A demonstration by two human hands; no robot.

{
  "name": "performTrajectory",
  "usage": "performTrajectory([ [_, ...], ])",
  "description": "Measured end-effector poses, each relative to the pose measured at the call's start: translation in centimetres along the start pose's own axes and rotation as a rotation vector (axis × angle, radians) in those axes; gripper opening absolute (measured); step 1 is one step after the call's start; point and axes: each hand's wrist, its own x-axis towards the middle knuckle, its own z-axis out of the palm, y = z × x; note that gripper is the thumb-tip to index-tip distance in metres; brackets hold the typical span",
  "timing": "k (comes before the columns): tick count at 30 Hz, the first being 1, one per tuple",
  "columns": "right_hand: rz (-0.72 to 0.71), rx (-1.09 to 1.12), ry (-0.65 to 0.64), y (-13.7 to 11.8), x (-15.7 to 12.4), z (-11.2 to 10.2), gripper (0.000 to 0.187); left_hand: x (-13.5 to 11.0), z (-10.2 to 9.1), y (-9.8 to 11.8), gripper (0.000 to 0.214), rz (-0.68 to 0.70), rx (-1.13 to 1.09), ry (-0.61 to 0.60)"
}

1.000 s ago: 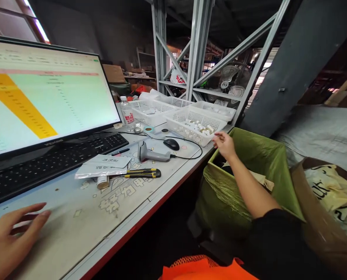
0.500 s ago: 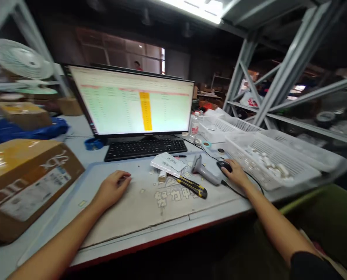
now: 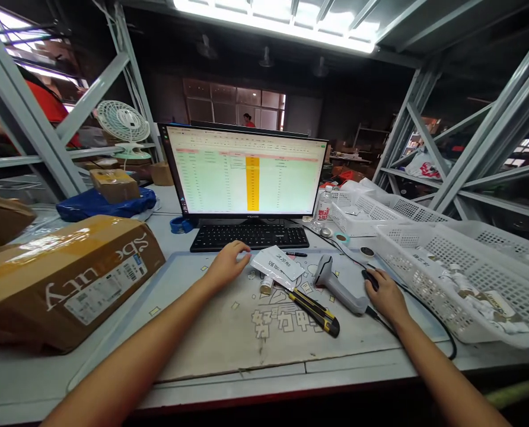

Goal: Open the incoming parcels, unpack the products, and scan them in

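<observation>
My left hand (image 3: 229,264) hovers or rests near the front edge of the black keyboard (image 3: 249,236), just left of a small stack of labelled white bags (image 3: 279,265). Its fingers are loosely bent, thumb apart, with nothing in them. Over a black computer mouse (image 3: 370,278) lies my right hand (image 3: 385,298), fingers wrapped on it. Between the hands are a grey barcode scanner (image 3: 342,290), a black-and-yellow utility knife (image 3: 314,311) and a small capped bottle (image 3: 267,285). A lit monitor (image 3: 251,178) displays a spreadsheet with an orange column.
A taped cardboard box (image 3: 69,279) sits at left. White plastic baskets (image 3: 446,296) holding small bottles stand at right, beside a drink bottle (image 3: 324,204). Blue tape (image 3: 181,225) and a fan (image 3: 123,121) are at the back left. A person in red (image 3: 249,120) appears far off.
My left hand has moved forward and right, closer to the keyboard and the white bags. My right hand stays on the mouse. The view has shifted, and the spreadsheet looks sharper.
</observation>
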Motion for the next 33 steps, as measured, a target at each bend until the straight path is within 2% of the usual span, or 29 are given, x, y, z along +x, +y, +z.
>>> performTrajectory([
  [3,0.02,-0.022,0.0,-0.3,0.0,-0.1,0.048,3.9,2.4,3.1,0.027,0.017,-0.02,-0.004],
  [7,0.03,-0.031,0.011,-0.6,-0.1,-0.3,0.046,7.7,6.0,6.5,0.028,0.052,0.002,-0.108],
  [13,0.04,-0.019,0.016,-0.7,-0.2,-0.4,0.045,10.7,9.8,8.6,0.035,0.032,0.14,-0.257],
  [17,0.046,-0.024,0.016,-1.0,-0.2,-0.6,0.045,11.4,11.5,9.1,0.039,-0.041,0.267,-0.309],
  [21,0.049,-0.017,-0.003,-1.3,-0.3,-1.2,0.046,11.0,12.8,9.3,0.054,-0.11,0.358,-0.309],
  [26,0.077,0.026,0.006,-1.1,-0.2,-1.4,0.049,10.4,13.4,8.6,0.07,-0.193,0.386,-0.305],
  [30,0.048,0.065,0.056,-0.9,-0.2,-1.3,0.049,10.5,13.6,8.1,0.082,-0.221,0.391,-0.328],
  [33,0.022,0.055,0.046,-1.0,-0.2,-1.3,0.048,10.5,13.7,8.0,0.087,-0.227,0.398,-0.345],
])
